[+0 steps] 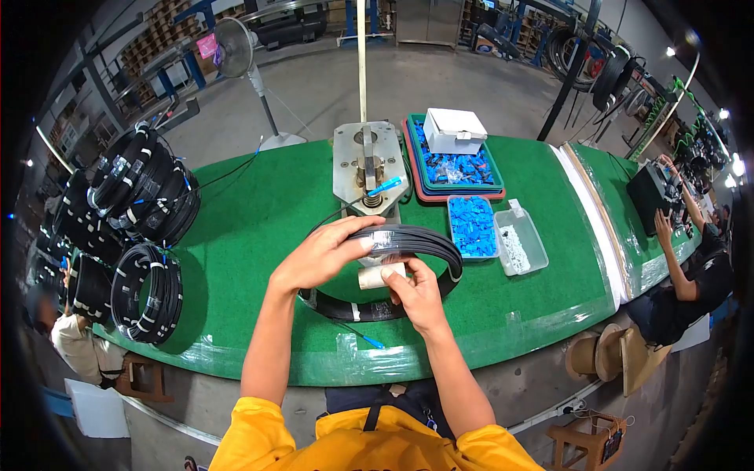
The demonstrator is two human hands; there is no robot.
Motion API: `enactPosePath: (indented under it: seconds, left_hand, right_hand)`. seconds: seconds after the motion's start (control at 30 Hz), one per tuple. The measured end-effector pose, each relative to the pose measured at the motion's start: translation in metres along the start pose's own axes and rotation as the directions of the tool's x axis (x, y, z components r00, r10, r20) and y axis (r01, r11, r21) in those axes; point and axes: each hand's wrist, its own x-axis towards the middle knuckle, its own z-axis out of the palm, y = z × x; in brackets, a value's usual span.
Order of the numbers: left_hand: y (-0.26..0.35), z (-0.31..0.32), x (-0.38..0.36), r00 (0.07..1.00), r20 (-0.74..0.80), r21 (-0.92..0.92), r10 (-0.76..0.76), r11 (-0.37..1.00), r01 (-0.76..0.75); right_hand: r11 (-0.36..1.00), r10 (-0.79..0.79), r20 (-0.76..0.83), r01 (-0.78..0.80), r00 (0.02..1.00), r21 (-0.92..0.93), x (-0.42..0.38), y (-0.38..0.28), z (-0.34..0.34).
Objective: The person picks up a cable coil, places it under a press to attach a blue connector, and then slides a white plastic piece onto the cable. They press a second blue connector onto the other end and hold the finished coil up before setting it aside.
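A coil of black cable (428, 238) stands tilted on the green table, with clear tape and white bands round parts of it. My left hand (323, 253) grips the coil's upper left side, fingers over the top. In my right hand (418, 297) is a pale roll of tape (375, 276), pinched inside the coil just under its upper strands. One cable end with a blue connector (385, 187) rests at the metal fixture (369, 161) behind the coil. Another blue connector (372, 342) lies on the table near its front edge.
Several finished black coils (148, 294) are stacked at the left. To the right are a bin of blue parts (473, 228), a clear tub of white pieces (528, 239), and stacked trays (496, 188) under a white box (455, 131). A co-worker (683, 286) works at far right.
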Motion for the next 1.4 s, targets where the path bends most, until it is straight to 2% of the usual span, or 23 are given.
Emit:
enactPosePath:
  seconds: [0.03, 0.1, 0.17, 0.23, 0.33, 0.37, 0.43, 0.57, 0.63, 0.7, 0.77, 0.9, 0.97, 1.0, 1.13, 1.23, 1.3, 1.33, 1.4]
  left_hand:
    - [0.004, 0.003, -0.001, 1.000, -0.001, 0.000, 0.002, 1.000, -0.002]
    - [0.015, 0.008, -0.003, 0.988, -0.042, 0.390, 0.148, 0.913, -0.120]
    - [0.009, 0.010, 0.000, 0.982, -0.075, 0.387, 0.175, 0.912, -0.133]
    - [0.005, 0.011, 0.002, 0.971, -0.099, 0.376, 0.219, 0.911, -0.167]
    - [0.010, 0.012, 0.001, 0.980, -0.096, 0.408, 0.173, 0.905, -0.120]
    - [0.011, 0.013, 0.001, 0.980, -0.093, 0.408, 0.174, 0.905, -0.122]
    - [0.011, 0.014, 0.001, 0.980, -0.106, 0.400, 0.165, 0.910, -0.110]
    - [0.009, 0.014, -0.001, 0.979, -0.093, 0.428, 0.181, 0.895, -0.125]
    - [0.006, 0.013, 0.000, 0.976, -0.094, 0.406, 0.198, 0.902, -0.145]
    - [0.004, 0.007, 0.004, 0.967, -0.079, 0.406, 0.241, 0.894, -0.190]
    - [0.005, 0.008, 0.006, 0.957, -0.059, 0.405, 0.282, 0.883, -0.236]
    - [0.018, 0.017, 0.007, 0.972, -0.079, 0.475, 0.221, 0.866, -0.158]
    - [0.012, 0.027, 0.008, 0.912, -0.159, 0.627, 0.377, 0.752, -0.202]
    - [0.019, 0.031, 0.003, 0.952, -0.203, 0.653, 0.231, 0.756, -0.045]
    - [0.011, 0.032, 0.008, 0.939, -0.181, 0.604, 0.293, 0.787, -0.129]
    - [0.017, 0.029, 0.009, 0.936, -0.187, 0.693, 0.299, 0.715, -0.090]
    - [0.010, 0.028, 0.012, 0.921, -0.134, 0.704, 0.367, 0.689, -0.172]
    - [0.009, 0.028, 0.012, 0.920, -0.136, 0.706, 0.366, 0.688, -0.170]
    - [0.008, 0.028, 0.012, 0.917, -0.122, 0.735, 0.380, 0.655, -0.174]
  right_hand:
    - [1.000, -0.011, 0.004, 0.011, 1.000, -0.002, 0.001, -0.001, 0.000]
    - [0.999, -0.047, 0.020, 0.047, 0.999, 0.017, -0.001, -0.006, 0.004]
    - [0.996, -0.083, 0.037, 0.081, 0.996, 0.036, -0.002, -0.008, 0.004]
    - [0.999, 0.024, 0.103, -0.026, 0.994, 0.025, -0.005, -0.008, -0.002]
    - [0.996, 0.051, 0.133, -0.060, 0.990, 0.065, -0.005, -0.012, 0.001]
    - [0.996, 0.050, 0.130, -0.059, 0.990, 0.066, -0.006, -0.012, 0.004]
    - [0.979, 0.012, 0.103, -0.033, 0.995, 0.203, -0.006, -0.012, 0.013]
    - [0.973, 0.029, 0.077, -0.046, 0.997, 0.224, 0.001, -0.007, 0.015]
    - [0.981, -0.037, 0.162, 0.005, 0.986, 0.195, 0.008, -0.008, 0.010]
    - [0.988, -0.069, 0.142, 0.049, 0.987, 0.145, 0.015, -0.004, 0.008]
    - [0.996, -0.092, 0.066, 0.091, 0.994, 0.013, 0.020, 0.004, 0.006]
    - [0.989, -0.148, 0.020, 0.149, 0.989, -0.020, 0.022, 0.009, 0.008]
    - [0.991, -0.130, -0.035, 0.130, 0.991, -0.016, 0.021, 0.008, 0.009]
    - [0.990, -0.141, -0.028, 0.141, 0.990, -0.021, 0.022, 0.009, 0.006]
    - [0.990, -0.142, -0.031, 0.142, 0.989, -0.020, 0.025, 0.014, 0.001]
    - [0.994, -0.106, -0.065, 0.104, 0.992, -0.042, 0.029, 0.015, 0.003]
    - [0.988, -0.115, -0.054, 0.109, 0.992, -0.106, 0.034, 0.018, -0.001]
    - [0.979, -0.124, -0.042, 0.115, 0.991, -0.168, 0.037, 0.021, -0.003]
    - [0.976, -0.137, -0.024, 0.131, 0.990, -0.173, 0.044, 0.027, -0.008]
